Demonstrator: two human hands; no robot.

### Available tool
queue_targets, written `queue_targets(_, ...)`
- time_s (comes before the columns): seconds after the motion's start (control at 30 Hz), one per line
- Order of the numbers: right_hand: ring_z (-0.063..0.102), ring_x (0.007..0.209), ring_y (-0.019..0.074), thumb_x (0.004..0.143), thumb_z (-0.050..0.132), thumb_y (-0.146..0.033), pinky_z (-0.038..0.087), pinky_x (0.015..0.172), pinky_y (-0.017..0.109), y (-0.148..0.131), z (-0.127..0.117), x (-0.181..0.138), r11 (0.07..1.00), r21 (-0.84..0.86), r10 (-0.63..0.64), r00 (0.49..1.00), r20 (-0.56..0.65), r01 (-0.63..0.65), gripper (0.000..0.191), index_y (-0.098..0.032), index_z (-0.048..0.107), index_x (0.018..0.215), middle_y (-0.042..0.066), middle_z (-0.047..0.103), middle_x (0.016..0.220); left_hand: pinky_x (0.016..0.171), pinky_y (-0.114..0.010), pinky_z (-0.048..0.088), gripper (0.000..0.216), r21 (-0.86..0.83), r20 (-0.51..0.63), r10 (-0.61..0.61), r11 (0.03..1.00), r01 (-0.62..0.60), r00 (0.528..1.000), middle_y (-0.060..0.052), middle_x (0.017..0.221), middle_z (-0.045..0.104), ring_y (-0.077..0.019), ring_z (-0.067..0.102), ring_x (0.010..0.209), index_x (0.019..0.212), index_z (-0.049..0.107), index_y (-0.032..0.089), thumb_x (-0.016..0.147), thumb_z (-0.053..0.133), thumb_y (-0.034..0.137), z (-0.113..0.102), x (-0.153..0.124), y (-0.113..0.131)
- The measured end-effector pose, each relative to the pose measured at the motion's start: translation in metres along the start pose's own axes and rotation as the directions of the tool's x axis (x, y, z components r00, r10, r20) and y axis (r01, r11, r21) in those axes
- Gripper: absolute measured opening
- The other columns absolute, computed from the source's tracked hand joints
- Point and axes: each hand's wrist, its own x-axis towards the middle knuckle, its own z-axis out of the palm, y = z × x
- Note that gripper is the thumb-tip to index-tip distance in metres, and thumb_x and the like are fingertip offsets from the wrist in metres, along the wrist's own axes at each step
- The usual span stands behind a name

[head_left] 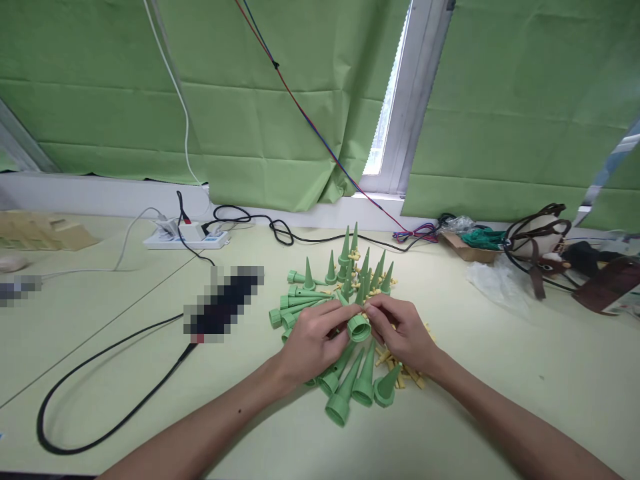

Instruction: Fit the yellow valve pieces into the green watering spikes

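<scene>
My left hand is closed around a green plastic cone spike, its round open end facing me. My right hand pinches at the top of that same cone, fingers pressed together; a small yellow piece may be in the pinch but I cannot make it out. Both hands hover over a pile of green cones lying on the pale green table. More green cones stand upright just behind. Small yellow parts lie scattered under my right hand.
A white power strip with plugs sits at the back left, and black cables loop across the table. A blurred dark object lies left of the pile. Bags, a plastic wrapper and straps crowd the right back. Green curtains hang behind.
</scene>
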Motion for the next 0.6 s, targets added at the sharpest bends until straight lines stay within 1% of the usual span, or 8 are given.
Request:
queue_targets(0.1,0.042,0.047,0.0099,0.099,0.044,-0.026,0.037,0.05,0.024,-0.0003,0.0002,0.0005,1.0,-0.001,0.002,1.0,0.005,-0.002,0.022,-0.019,0.055,0.08,-0.004,0.046,0.054,0.051,-0.02,0.037,0.039,0.014,-0.005,0.021,1.0,-0.021,1.0,0.0,0.066,0.055,-0.0107,0.048,0.057,0.106,0.066,0.015,0.079,0.045,-0.002,0.0009,-0.0007,-0.001)
queue_targets(0.2,0.042,0.047,0.01,0.099,0.044,-0.026,0.037,0.05,0.024,0.0003,0.0001,0.0001,1.0,0.008,0.01,1.0,0.002,-0.01,0.022,-0.019,0.055,0.081,-0.005,0.046,0.054,0.053,-0.02,0.039,0.041,0.016,-0.003,0.005,1.0,-0.005,1.0,0.0,0.069,0.056,-0.0108,0.049,0.059,0.108,0.064,0.015,0.077,0.044,-0.003,0.0014,-0.0019,-0.0003)
queue_targets(0.33,0.044,0.047,0.0098,0.099,0.045,-0.025,0.038,0.05,0.023,0.0031,-0.0006,-0.0007,0.999,0.037,0.02,0.999,-0.033,-0.019,0.02,-0.019,0.055,0.083,-0.005,0.046,0.055,0.054,-0.02,0.042,0.04,-0.022,-0.018,-0.062,0.998,0.062,0.998,-0.001,0.078,0.059,-0.0089,0.049,0.058,0.116,0.057,0.016,0.08,0.048,0.001,0.0014,-0.003,0.0021)
queue_targets(0.47,0.046,0.048,0.0095,0.099,0.046,-0.025,0.038,0.051,0.023,0.0059,-0.0006,-0.0014,0.998,0.062,0.009,0.998,-0.065,-0.005,0.018,-0.02,0.054,0.084,-0.005,0.047,0.057,0.051,-0.018,0.04,0.043,-0.069,-0.024,-0.109,0.992,0.108,0.994,-0.001,0.088,0.058,-0.0058,0.046,0.053,0.122,0.048,0.018,0.082,0.051,0.004,0.001,-0.003,0.0041)
queue_targets(0.53,0.046,0.047,0.0094,0.099,0.045,-0.024,0.038,0.05,0.023,0.0062,0.0001,-0.0018,0.998,0.07,0.001,0.997,-0.074,0.005,0.017,-0.02,0.054,0.085,-0.005,0.047,0.057,0.05,-0.018,0.039,0.04,-0.1,-0.022,-0.14,0.985,0.137,0.99,-0.001,0.091,0.057,-0.0053,0.046,0.054,0.122,0.046,0.019,0.085,0.05,0.006,0.001,-0.0028,0.0052)
queue_targets(0.6,0.046,0.047,0.0093,0.1,0.045,-0.023,0.039,0.05,0.023,0.0059,0.0008,-0.0019,0.997,0.074,-0.013,0.996,-0.085,0.019,0.017,-0.02,0.054,0.086,-0.006,0.047,0.057,0.049,-0.019,0.037,0.033,-0.129,-0.035,-0.191,0.974,0.186,0.981,-0.001,0.091,0.057,-0.005,0.044,0.052,0.12,0.045,0.02,0.089,0.049,0.01,0.0012,-0.0027,0.0063)
